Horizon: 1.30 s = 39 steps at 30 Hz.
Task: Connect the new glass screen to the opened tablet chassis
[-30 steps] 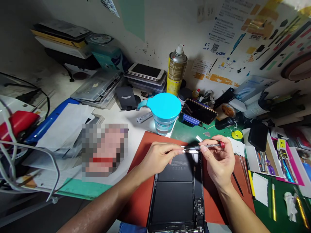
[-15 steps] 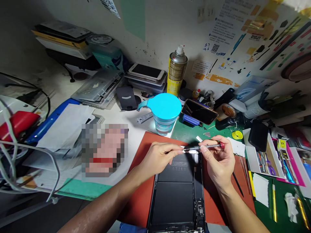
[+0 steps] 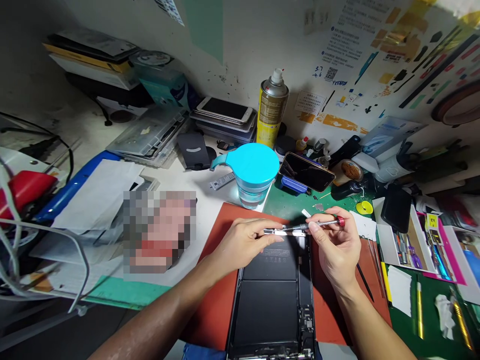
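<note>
An opened tablet (image 3: 268, 312) lies on a reddish-brown mat (image 3: 217, 280), its black battery cells and a circuit board along the right side exposed. Over its far end, my right hand (image 3: 337, 247) grips a slim screwdriver (image 3: 298, 228) with a red end cap, held nearly level and pointing left. My left hand (image 3: 240, 245) is closed in a pinch just left of the screwdriver's tip. A small silvery bit shows between its thumb and forefinger, too small to name. White strips show at the tablet's far edge, beneath the screwdriver.
Beyond the mat stand a jug with a turquoise lid (image 3: 257, 165), a yellow spray can (image 3: 273, 107) and a propped phone (image 3: 307, 171). Tweezers (image 3: 375, 267) lie at the right, near a tool box (image 3: 408, 250). Cables (image 3: 80, 255) hang at the left.
My left thumb and forefinger have parted a little and shifted left from the screwdriver's tip, showing a silvery bit between them. My right hand keeps its hold. The view has shifted slightly.
</note>
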{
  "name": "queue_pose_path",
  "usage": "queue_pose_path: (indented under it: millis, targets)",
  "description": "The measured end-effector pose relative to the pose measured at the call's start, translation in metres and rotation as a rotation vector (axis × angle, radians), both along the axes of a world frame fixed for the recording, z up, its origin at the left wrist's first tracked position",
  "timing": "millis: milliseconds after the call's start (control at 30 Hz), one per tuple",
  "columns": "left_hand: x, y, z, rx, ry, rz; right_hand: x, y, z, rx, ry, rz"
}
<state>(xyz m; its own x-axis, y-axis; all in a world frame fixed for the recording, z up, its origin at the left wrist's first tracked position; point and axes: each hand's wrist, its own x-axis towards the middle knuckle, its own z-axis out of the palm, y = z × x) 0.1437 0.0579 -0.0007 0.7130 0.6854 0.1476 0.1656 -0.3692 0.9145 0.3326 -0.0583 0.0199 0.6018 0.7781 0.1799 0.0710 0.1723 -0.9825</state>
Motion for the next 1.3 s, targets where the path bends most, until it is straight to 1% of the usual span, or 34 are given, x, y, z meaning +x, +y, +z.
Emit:
queue_pose_path:
  millis: [100, 200, 233, 300, 367, 433, 500, 600, 700, 900, 1100, 1300]
  targets:
    - [-0.003, 0.004, -0.001, 0.209, 0.025, 0.030, 0.006, -0.001, 0.003, -0.002, -0.137, -0.039]
    - [-0.006, 0.005, -0.003, 0.466, -0.001, 0.056, 0.013, -0.004, 0.004, -0.023, -0.422, -0.026]
    - [-0.007, 0.004, -0.004, 0.542, -0.008, 0.039, 0.015, -0.005, 0.004, -0.035, -0.530, -0.015]
    - [-0.008, -0.001, -0.004, 0.666, 0.005, -0.045, 0.018, -0.006, 0.004, -0.057, -0.724, 0.009]
    - [-0.009, -0.007, -0.003, 0.758, 0.063, -0.165, 0.019, -0.005, 0.004, -0.061, -0.860, 0.030]
    - [-0.008, -0.014, -0.002, 0.831, 0.136, -0.250, 0.019, -0.004, 0.005, -0.054, -0.926, 0.048]
    - [-0.008, -0.019, -0.002, 0.880, 0.194, -0.285, 0.019, -0.003, 0.006, -0.054, -0.937, 0.054]
    - [-0.007, -0.022, -0.005, 0.907, 0.265, -0.300, 0.018, -0.004, 0.007, -0.053, -0.924, 0.056]
    - [-0.007, -0.020, -0.009, 0.887, 0.312, -0.315, 0.017, -0.004, 0.007, -0.051, -0.919, 0.070]
    - [-0.008, -0.018, -0.012, 0.802, 0.312, -0.328, 0.016, -0.002, 0.007, -0.056, -0.916, 0.106]
    - [-0.008, -0.018, -0.010, 0.851, 0.299, -0.322, 0.015, -0.002, 0.007, -0.068, -0.935, 0.109]
    - [-0.008, -0.019, -0.009, 0.805, 0.299, -0.320, 0.016, -0.003, 0.008, -0.067, -0.964, 0.146]
